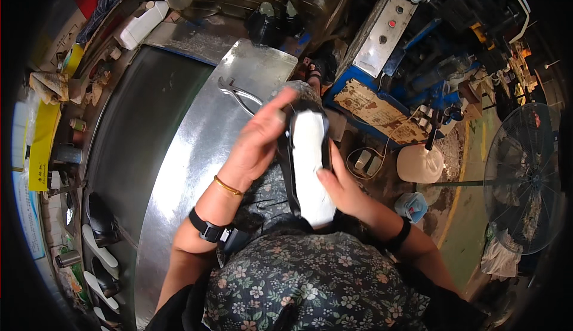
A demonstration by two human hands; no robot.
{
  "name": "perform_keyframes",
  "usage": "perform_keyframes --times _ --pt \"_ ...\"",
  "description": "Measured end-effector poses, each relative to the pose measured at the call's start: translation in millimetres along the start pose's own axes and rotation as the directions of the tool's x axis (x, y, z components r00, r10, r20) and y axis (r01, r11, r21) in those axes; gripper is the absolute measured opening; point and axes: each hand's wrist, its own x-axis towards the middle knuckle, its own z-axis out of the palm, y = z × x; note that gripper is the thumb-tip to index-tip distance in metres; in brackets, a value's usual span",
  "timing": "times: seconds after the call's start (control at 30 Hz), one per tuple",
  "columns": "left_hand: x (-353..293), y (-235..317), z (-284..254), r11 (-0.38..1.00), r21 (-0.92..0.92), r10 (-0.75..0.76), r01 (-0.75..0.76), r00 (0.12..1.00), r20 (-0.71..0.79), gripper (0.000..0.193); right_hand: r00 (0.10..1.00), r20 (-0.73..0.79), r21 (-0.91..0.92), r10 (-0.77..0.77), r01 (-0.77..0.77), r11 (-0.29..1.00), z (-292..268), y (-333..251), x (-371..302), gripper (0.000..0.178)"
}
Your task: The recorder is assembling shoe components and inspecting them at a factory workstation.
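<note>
Held over my lap is a black shoe [287, 176] with its long white underside [310, 164] turned up. My right hand [345, 186] grips it along the right edge, thumb laid on the white face and the other fingers partly hidden beneath. My left hand [258, 140] is at the upper left side of the shoe, fingers stretched out and slightly blurred; whether they touch the shoe is hard to see. Beside that hand, metal pliers [242, 95] lie on the shiny metal tabletop [185, 134].
A dark conveyor belt [143, 110] runs along the left, with black shoes [101, 217] and white soles [98, 250] at its near end. A white jug [143, 25] stands beyond. To the right are a blue machine [370, 98], a pale container [419, 163] and a large fan [525, 179].
</note>
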Motion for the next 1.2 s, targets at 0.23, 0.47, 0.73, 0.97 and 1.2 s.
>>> perform_keyframes --times 0.23,0.47,0.73,0.97,1.2 --pt "-20 18 4 -0.076 0.983 0.453 0.17 0.884 -0.117 0.023 0.995 -0.105 -0.178 0.005 -0.024 0.984 43 -45 37 0.079" --pt "-71 -23 -16 0.427 0.894 0.316 -0.135 0.949 -0.008 0.067 0.977 -0.141 -0.029 -0.158 0.155 0.987 48 -10 28 0.071" --pt "-17 -26 -22 0.83 0.509 0.314 -0.227 0.945 -0.089 0.067 0.979 -0.112 -0.056 -0.17 0.164 0.985 38 -8 20 0.076" --pt "12 3 -2 0.653 0.731 0.245 -0.198 0.968 0.044 0.033 0.99 -0.141 0.503 0.021 0.053 0.863 -12 -30 77 0.071" --pt "15 -9 -18 0.854 0.465 0.172 -0.234 0.97 0.172 0.049 0.936 -0.118 -0.075 -0.332 0.325 0.943 -4 -35 102 0.026"
